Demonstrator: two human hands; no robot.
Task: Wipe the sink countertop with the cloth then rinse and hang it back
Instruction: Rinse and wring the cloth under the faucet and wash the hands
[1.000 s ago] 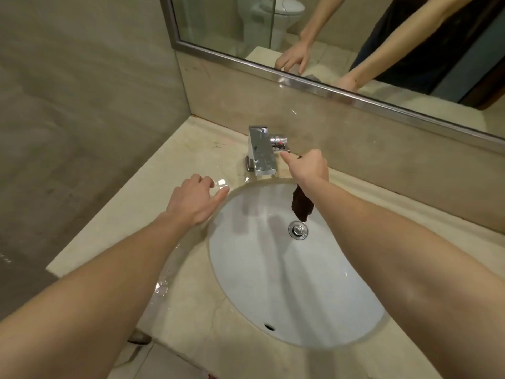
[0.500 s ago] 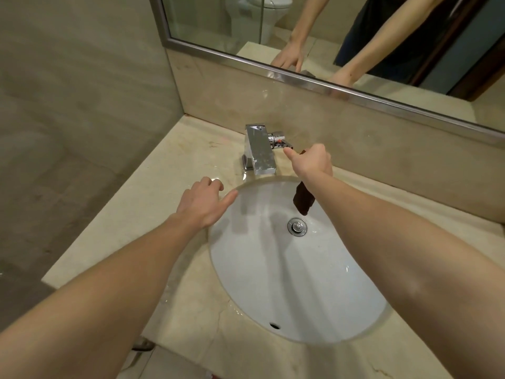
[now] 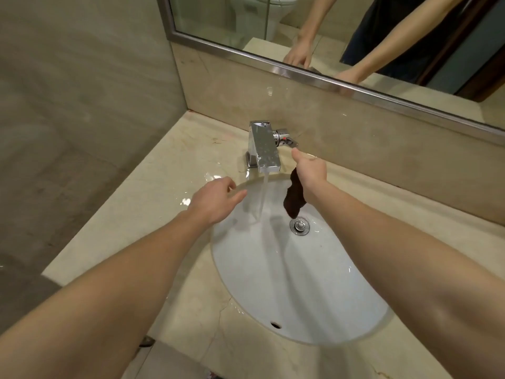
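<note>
Water [image 3: 262,195]: now running from faucet [image 3: 263,147].
Right hand [image 3: 311,170]: grips cloth [image 3: 293,199], thumb at lever [image 3: 287,142].
Left hand [image 3: 216,199]: relaxed, holds nothing.

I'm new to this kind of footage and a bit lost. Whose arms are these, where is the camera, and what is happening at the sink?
There is no machine here: these are a person's two bare arms. All the pictures come from one wide-angle camera worn on the person's head and looking down, so the arms reach in from the bottom. Two of the pictures are a moment older.

Below is a stone countertop with a white sink set into it. The sink has a drain and a chrome faucet with water running.

The right hand holds a dark cloth, which hangs over the sink beside the stream. One outstretched digit reaches toward the handle. The left hand is open and holds nothing, near the sink's edge. The mirror above reflects the same arms.
</note>
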